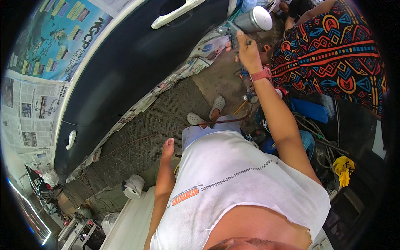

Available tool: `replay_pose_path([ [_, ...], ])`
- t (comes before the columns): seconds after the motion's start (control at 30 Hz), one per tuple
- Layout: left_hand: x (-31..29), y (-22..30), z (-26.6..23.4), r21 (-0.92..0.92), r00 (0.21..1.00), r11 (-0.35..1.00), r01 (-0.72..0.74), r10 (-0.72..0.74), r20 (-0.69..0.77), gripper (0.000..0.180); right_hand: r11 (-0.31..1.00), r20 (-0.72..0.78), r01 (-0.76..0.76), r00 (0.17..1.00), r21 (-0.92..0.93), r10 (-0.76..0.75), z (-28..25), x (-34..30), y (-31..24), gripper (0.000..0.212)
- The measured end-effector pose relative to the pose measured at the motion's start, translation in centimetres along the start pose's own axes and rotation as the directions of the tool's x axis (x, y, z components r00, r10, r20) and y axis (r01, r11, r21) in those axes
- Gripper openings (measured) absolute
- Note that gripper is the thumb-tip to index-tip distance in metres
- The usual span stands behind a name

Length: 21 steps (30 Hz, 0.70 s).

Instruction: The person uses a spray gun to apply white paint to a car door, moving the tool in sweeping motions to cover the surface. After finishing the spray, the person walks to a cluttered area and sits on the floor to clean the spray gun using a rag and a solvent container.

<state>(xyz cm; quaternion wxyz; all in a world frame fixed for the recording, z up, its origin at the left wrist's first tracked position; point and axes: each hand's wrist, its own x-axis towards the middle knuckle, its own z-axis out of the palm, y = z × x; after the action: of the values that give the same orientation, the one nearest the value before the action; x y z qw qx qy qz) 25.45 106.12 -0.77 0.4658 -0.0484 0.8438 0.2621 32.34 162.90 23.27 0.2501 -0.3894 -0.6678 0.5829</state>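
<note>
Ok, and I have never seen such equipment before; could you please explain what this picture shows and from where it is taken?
There is no robot here: a person works with two bare hands. The single picture comes from a wide fisheye camera on the person's head, looking down, so straight edges bend near the rim. Below are the person's white shirt and grey clogs.

The right hand grips what looks like a spray gun with a grey cup. The left hand hangs beside the body; I see nothing held in it.

On the left stands a dark car panel with newspaper sheets covering the area around it. At right, another person wears patterned clothing.
</note>
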Motion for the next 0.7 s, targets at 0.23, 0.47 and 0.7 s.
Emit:
replay_pose_path([
  [0.23,1.2,-2.7,0.3,-0.003,0.998,0.998,-0.055,0.055,-0.01,0.056,0.998,-0.197,0.017,0.98,-0.06,-0.028,-2.8,3.1,0.0,0.055],
  [0.47,1.2,-3.5,0.2,0.029,0.999,0.999,-0.044,0.045,-0.028,0.058,0.994,-0.223,0.03,0.973,-0.106,-0.054,-2.8,2.4,1.6,0.052],
  [0.7,0.8,-2.4,0.5,-0.028,1.0,0.999,-0.017,0.017,0.008,0.061,0.997,0.004,0.055,0.998,0.054,-0.055,0.8,-2.6,3.3,0.048],
])
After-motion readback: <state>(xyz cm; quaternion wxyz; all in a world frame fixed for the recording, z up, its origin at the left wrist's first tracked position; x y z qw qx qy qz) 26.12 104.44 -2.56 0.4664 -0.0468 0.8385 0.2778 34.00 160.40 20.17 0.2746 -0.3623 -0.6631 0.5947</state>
